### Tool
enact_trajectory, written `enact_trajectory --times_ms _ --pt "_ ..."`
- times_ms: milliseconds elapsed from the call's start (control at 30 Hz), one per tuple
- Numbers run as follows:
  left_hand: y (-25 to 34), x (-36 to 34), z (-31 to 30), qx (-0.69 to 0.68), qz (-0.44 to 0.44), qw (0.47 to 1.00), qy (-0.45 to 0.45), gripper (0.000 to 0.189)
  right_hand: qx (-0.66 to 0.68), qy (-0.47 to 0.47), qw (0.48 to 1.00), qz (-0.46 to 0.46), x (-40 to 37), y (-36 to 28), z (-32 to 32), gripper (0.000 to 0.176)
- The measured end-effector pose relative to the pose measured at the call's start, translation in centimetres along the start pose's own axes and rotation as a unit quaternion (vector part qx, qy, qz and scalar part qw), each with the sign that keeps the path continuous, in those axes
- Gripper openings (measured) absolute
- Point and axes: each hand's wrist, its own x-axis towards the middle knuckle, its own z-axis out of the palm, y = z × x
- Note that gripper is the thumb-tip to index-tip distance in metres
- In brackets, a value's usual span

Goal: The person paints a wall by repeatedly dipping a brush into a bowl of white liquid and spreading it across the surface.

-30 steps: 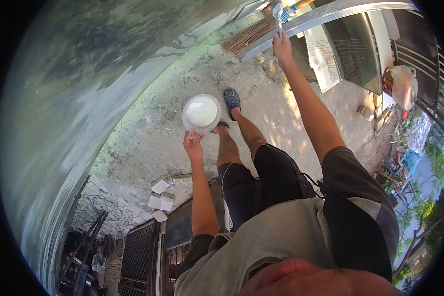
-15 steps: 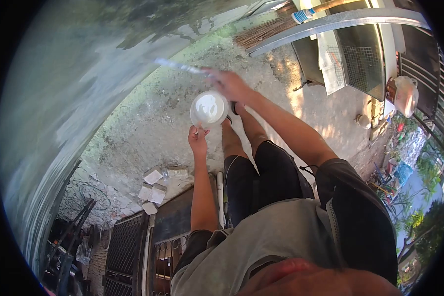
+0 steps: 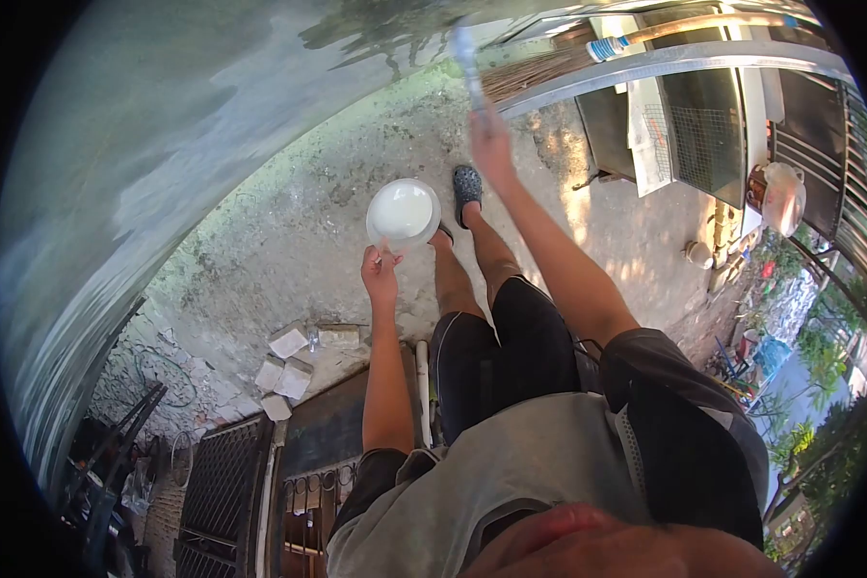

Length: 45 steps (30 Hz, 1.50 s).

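Note:
My left hand (image 3: 380, 275) is closed on the near edge of a round white container (image 3: 404, 212) with white contents, held out in front of my legs. Farther out, my right hand (image 3: 490, 140) grips a long, light-coloured tool (image 3: 467, 65), blurred by motion. The tool points away from me, its far end by the painted wall (image 3: 202, 125). I cannot make out exactly what kind of tool it is.
A straw broom (image 3: 539, 72) lies beside a curved metal rail (image 3: 684, 60) at the top right. Several pale blocks (image 3: 289, 378) sit on the concrete floor (image 3: 260, 250) at the lower left, near a dark metal grille (image 3: 223, 482).
My right hand has moved away from the container, outward and to the right, and the tool has swung from pointing left to pointing away. The container stays in my left hand.

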Motion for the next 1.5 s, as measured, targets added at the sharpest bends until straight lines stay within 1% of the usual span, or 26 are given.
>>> enact_trajectory --times_ms 33,67,100,167,267,333,367,433,467,567,600,700,767,800,833,900,967,1000,1067,1133,1200,1300,1333,1400,1467,1500 --pt "-0.2 -0.1 -0.4 0.000 0.002 1.000 0.000 0.023 0.013 -0.112 0.990 0.079 -2.7 -3.9 2.4 0.035" --pt "-0.4 -0.1 -0.7 -0.001 0.004 1.000 0.000 0.022 0.029 -0.171 0.984 0.044 -5.6 -5.8 4.6 0.038" --pt "-0.8 -0.1 -1.1 -0.001 0.004 1.000 0.000 0.022 0.048 -0.202 0.974 -0.086 -8.1 -6.4 6.8 0.038" --pt "-1.7 -0.2 -2.0 -0.058 0.002 0.998 -0.002 0.011 0.005 -0.410 0.905 -0.109 -10.4 -11.7 6.4 0.037" --pt "-1.3 -0.6 -2.4 0.009 0.044 0.999 0.028 0.010 0.012 -0.409 0.904 -0.127 -12.1 -13.7 7.3 0.035" --pt "-0.1 -1.0 -2.3 -0.011 0.016 0.999 0.031 0.011 -0.006 -0.346 0.932 -0.105 -9.7 -11.9 6.2 0.037" --pt "0.4 -1.0 -2.2 -0.033 -0.014 0.999 0.029 0.013 0.030 -0.234 0.962 -0.141 -8.2 -10.0 5.4 0.036" --pt "-0.5 -1.0 -2.9 -0.035 -0.004 0.999 0.023 0.009 -0.004 -0.103 0.995 0.010 -4.6 -5.6 1.3 0.030" --pt "-0.8 -0.9 -3.1 -0.034 0.004 0.999 0.018 0.016 -0.032 0.010 0.999 -0.032 -3.0 -2.9 -1.0 0.025" --pt "-0.1 -0.8 -3.0 -0.067 -0.005 0.997 0.027 0.013 -0.229 0.263 0.936 0.053 -0.4 5.7 -8.0 0.034" --pt "0.1 -0.8 -2.9 -0.072 -0.006 0.997 0.029 0.013 -0.142 0.294 0.935 0.139 0.2 5.3 -9.6 0.037" --pt "0.2 -0.6 -2.8 -0.054 -0.009 0.998 0.027 0.012 -0.082 0.266 0.950 0.144 0.4 4.4 -9.0 0.036" --pt "-0.3 -0.4 -2.8 -0.018 0.008 1.000 0.018 0.013 -0.083 0.169 0.981 0.037 -0.9 2.0 -4.2 0.027" --pt "-0.3 -0.4 -2.6 -0.017 0.008 1.000 0.016 0.013 -0.025 0.068 0.995 0.070 -2.1 -1.7 -1.4 0.024" --pt "0.0 -0.4 -2.3 -0.021 0.002 1.000 0.017 0.012 -0.007 0.007 0.999 -0.053 -3.7 -4.8 1.8 0.026" --pt "-0.1 -0.4 -2.4 -0.019 -0.004 1.000 0.017 0.012 0.076 -0.188 0.977 -0.062 -8.3 -9.1 6.1 0.034" --pt "-1.1 -0.3 -2.7 -0.051 0.017 0.999 -0.003 0.014 -0.001 -0.420 0.902 -0.098 -10.4 -12.7 6.9 0.035" --pt "-1.1 -0.2 -2.7 -0.048 0.018 0.999 -0.002 0.014 0.002 -0.420 0.902 -0.098 -11.2 -13.2 7.4 0.035" --pt "-1.0 -0.3 -2.6 -0.007 0.065 0.998 0.014 0.013 0.059 -0.330 0.908 -0.253 -12.2 -13.9 8.3 0.036" --pt "0.1 -0.4 -2.3 -0.020 0.036 0.999 0.014 0.013 0.034 -0.297 0.945 -0.131 -9.9 -13.7 5.8 0.036" --pt "0.5 -0.2 -2.2 -0.038 0.007 0.999 0.012 0.013 0.025 -0.137 0.990 0.025 -6.7 -11.6 2.5 0.035" --pt "-0.1 0.1 -2.4 -0.045 0.019 0.999 0.015 0.017 -0.027 0.112 0.993 0.012 -4.9 -7.0 -2.3 0.033" --pt "-0.4 0.3 -2.5 -0.041 0.018 0.999 0.012 0.017 -0.030 0.111 0.993 0.008 -4.8 -5.6 -2.7 0.033" --pt "-0.6 0.1 -2.2 -0.040 0.012 0.999 0.009 0.017 0.017 0.256 0.963 0.082 -4.9 -4.6 -3.5 0.029" --pt "-0.5 0.4 -2.0 -0.032 0.023 0.999 0.012 0.017 -0.031 0.201 0.975 0.086 -5.2 -5.3 -2.0 0.028" --pt "-0.6 0.5 -2.1 -0.027 0.021 0.999 0.012 0.017 0.029 0.079 0.996 0.037 -6.7 -8.4 1.9 0.031"
